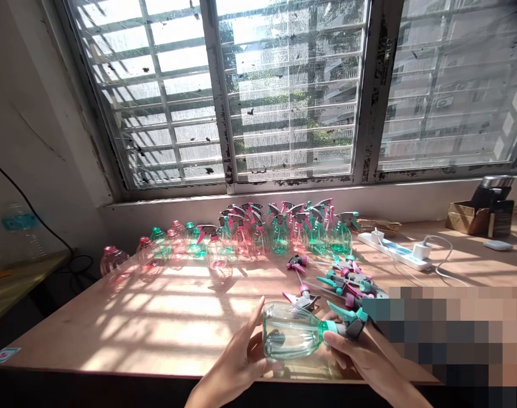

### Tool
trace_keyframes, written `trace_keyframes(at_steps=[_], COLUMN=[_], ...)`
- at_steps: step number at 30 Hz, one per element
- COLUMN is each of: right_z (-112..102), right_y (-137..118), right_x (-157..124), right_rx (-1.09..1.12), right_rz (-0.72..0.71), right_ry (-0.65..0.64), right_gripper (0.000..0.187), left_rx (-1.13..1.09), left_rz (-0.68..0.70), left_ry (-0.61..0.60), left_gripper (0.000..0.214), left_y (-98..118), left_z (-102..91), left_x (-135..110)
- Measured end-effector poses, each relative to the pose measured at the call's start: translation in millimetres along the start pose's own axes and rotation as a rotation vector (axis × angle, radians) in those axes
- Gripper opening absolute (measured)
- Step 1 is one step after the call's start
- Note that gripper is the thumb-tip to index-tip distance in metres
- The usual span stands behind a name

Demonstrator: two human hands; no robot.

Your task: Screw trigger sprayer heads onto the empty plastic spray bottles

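Note:
A clear green spray bottle [290, 331] lies sideways in the air over the table's front edge, its base to the left. My left hand [241, 351] grips the bottle around its base, thumb below and fingers above. My right hand [350, 354] is closed at the neck, by the teal collar and the grey spray head [350, 326] with its teal trigger. The head sits on the bottle's mouth; whether it is fully tight I cannot tell. Just behind lies a pile of loose spray heads [352, 280] in pink, teal and grey.
Assembled spray bottles [279, 235] stand in rows by the window wall. Several headless pink and green bottles [114, 260] stand at the left back. A white power strip [394, 252] with plugged chargers, a cardboard box [466, 218] and a white cable lie at the right.

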State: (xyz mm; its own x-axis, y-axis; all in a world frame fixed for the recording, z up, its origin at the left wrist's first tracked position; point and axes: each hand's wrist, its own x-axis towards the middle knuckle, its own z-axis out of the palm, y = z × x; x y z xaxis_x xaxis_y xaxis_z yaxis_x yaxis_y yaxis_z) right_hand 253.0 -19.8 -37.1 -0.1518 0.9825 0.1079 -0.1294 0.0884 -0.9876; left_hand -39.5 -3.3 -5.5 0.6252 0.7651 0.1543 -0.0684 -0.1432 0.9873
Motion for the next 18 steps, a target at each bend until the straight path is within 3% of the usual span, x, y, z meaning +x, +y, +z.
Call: trace_keyframes(at_steps=[5, 10, 15, 18], right_z=[0.5, 1.4, 3.0, 3.4], right_y=[-2.7, -3.1, -5.1, -5.2], right_x=[-0.8, -1.8, -1.2, -0.9], right_rx=[-0.008, 0.0, -0.003, -0.01], right_rz=[0.01, -0.006, -0.013, -0.019], right_ry=[-0.028, 0.012, 0.01, -0.003], right_gripper=[0.046, 0.038, 0.04, 0.044], left_rx=[-0.013, 0.022, 0.049, 0.116], left_rz=[0.013, 0.043, 0.002, -0.005], left_ry=[0.047, -0.002, 0.019, 0.05], left_gripper=[0.097, 0.086, 0.107, 0.097], left_y=[0.2, -7.0, -10.1, -11.9], left_z=[0.5, -4.9, -5.9, -7.9], left_x=[-0.2, 0.7, -0.2, -1.0])
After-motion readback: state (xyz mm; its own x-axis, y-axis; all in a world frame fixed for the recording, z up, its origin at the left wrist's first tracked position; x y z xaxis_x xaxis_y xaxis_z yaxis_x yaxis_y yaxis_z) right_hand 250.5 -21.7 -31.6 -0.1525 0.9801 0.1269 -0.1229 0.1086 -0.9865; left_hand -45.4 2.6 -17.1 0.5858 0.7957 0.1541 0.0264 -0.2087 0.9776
